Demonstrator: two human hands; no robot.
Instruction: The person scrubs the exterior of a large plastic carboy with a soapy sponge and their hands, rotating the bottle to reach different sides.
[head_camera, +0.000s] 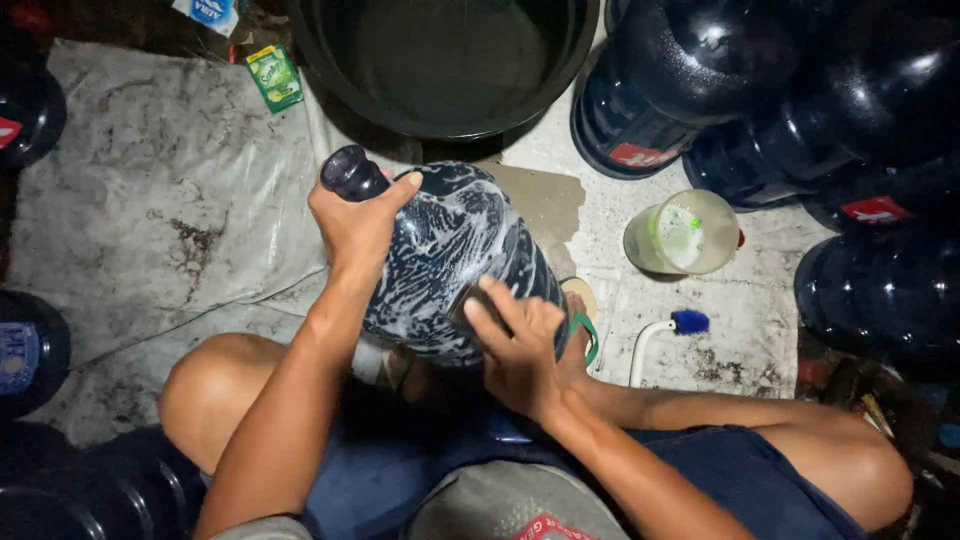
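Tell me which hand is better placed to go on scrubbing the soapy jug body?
Probably the right hand: it lies flat on the jug body, on the suds. The left hand grips the neck and steadies it.

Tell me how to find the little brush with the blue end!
Start at the big black basin at the top, then go down and right past the pale round container with cloudy liquid. Just below it lies the brush. It alone has a curved white handle and a fuzzy blue tip; the bottles nearby are large and dark.
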